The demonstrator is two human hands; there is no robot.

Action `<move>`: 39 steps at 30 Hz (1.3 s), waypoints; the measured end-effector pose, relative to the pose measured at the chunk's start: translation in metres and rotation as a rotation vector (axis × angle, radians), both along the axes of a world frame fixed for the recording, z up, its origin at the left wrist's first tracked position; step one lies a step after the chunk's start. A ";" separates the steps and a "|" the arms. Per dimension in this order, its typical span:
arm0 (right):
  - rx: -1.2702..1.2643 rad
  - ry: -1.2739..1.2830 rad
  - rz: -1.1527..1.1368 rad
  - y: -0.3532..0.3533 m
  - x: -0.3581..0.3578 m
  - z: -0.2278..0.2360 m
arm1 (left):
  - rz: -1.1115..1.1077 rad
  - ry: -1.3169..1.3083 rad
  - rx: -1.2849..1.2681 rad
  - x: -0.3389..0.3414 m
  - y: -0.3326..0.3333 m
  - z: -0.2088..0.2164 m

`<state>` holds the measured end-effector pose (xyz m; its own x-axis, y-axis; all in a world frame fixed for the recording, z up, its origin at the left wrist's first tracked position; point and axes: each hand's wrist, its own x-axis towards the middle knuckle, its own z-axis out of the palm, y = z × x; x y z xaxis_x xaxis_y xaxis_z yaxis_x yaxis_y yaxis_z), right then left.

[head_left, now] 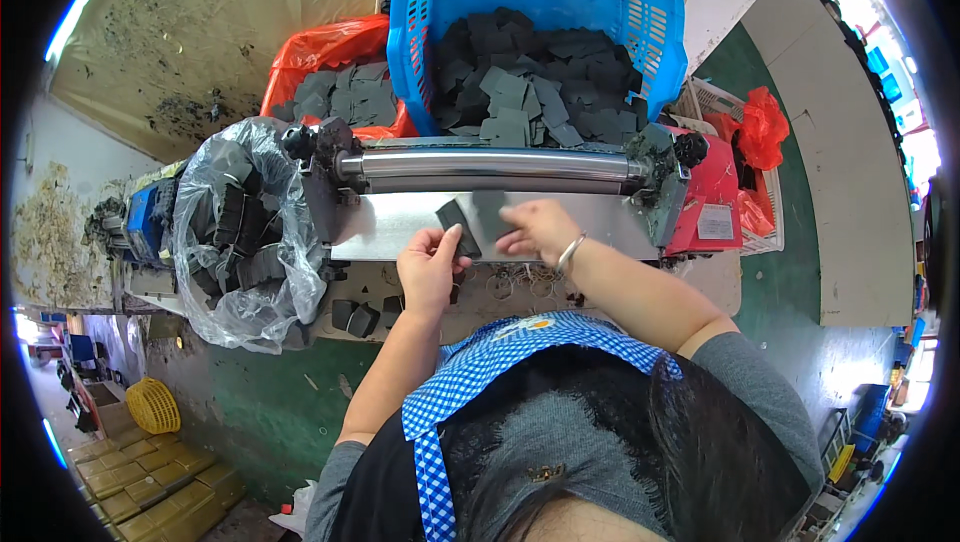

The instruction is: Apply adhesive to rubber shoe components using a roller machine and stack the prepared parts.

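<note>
Grips, in left fingers point(450, 242), closed: dark strip point(459, 225), thin, tilted, number of layers unclear. Pinches, in right fingers point(520, 214), closed: dark sheet point(489, 210), blurred, squarish, just beside the strip; contact between the two, cannot tell. Includes, on the right wrist behind the fingers: metal bangle point(570, 254).

Lies directly beneath both sets of fingers: metal plate point(390, 227), bright, flat. Runs crosswise just beyond the fingers: steel roller point(490, 163), polished. Stands to the right of the fingers, at the roller's end: red housing point(708, 192).

Stands farther beyond the fingers: blue basket point(663, 52), slotted walls, heaped with dark flat pieces point(520, 92). Lies beyond and left of the fingers: red bag point(310, 50), open, with grey pieces point(350, 95).

Sits well left of the fingers: clear bag point(300, 282), containing dark bundles point(240, 217). Rests nearer the body than the fingers, to the left, on the desk point(700, 287): dark blocks point(355, 318).

Stands far right of the fingers: white crate point(770, 232), with red plastic point(764, 127).
</note>
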<state>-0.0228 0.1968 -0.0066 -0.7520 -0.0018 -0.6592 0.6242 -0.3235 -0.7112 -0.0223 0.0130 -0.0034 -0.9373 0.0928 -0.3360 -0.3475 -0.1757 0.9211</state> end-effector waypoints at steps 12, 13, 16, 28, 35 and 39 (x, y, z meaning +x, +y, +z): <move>0.070 0.040 -0.010 -0.004 -0.001 0.009 | -0.001 -0.050 0.057 -0.005 0.006 0.002; -0.005 0.011 -0.130 0.007 -0.007 0.009 | 0.021 0.002 -0.044 -0.006 0.003 0.002; 0.099 0.083 -0.037 0.003 -0.005 0.006 | 0.042 0.075 -0.142 -0.003 0.004 -0.002; 0.116 0.069 -0.164 -0.003 0.004 0.013 | 0.052 0.116 -0.004 -0.002 0.010 -0.008; 0.007 0.203 0.333 -0.010 0.015 0.026 | -0.048 0.034 0.109 0.000 0.012 -0.005; -0.091 0.010 -0.130 0.010 0.003 -0.003 | 0.054 0.076 0.166 0.000 0.010 -0.010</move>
